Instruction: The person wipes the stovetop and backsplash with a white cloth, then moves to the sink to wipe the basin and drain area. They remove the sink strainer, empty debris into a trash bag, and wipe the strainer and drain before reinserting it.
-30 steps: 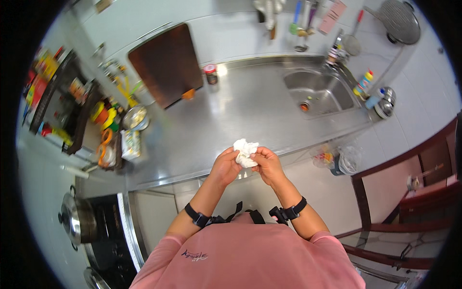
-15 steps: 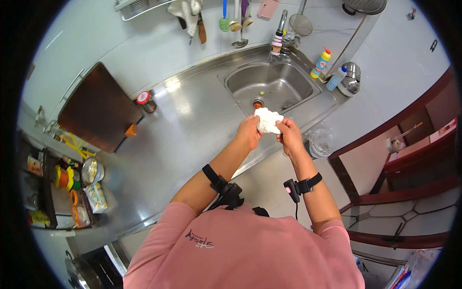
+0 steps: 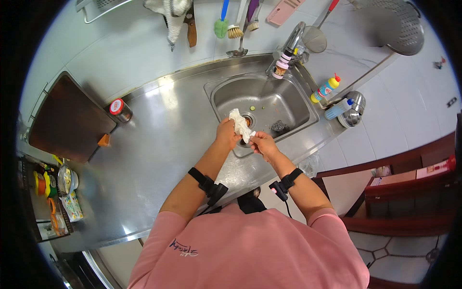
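Observation:
A crumpled white cloth or paper towel (image 3: pixel 240 124) hangs between my two hands over the near left edge of the steel sink (image 3: pixel 226 94). My left hand (image 3: pixel 227 134) is closed around its left side. With fingertips and thumb, my right hand (image 3: pixel 264 145) pinches the twisted lower right end. Beyond the cloth, the drain (image 3: pixel 248 120) shows orange scraps and is partly covered. Small green pieces (image 3: pixel 252 108) and a dark grey scouring pad (image 3: pixel 279 126) lie on the sink floor.
A chrome faucet (image 3: pixel 293 38) rises behind the sink. To its right stand a yellow bottle (image 3: pixel 325 89) and a clear blue-capped bottle (image 3: pixel 338 110). A red-lidded jar (image 3: pixel 121 110) and a dark cutting board (image 3: pixel 72 118) stand at the left. Brushes and a ladle (image 3: pixel 237 52) hang on the wall.
Both hands have moved with the white cloth closer over the sink. The cloth has gone from a bunched shape to a longer, slanting one, with my right hand lower at its end.

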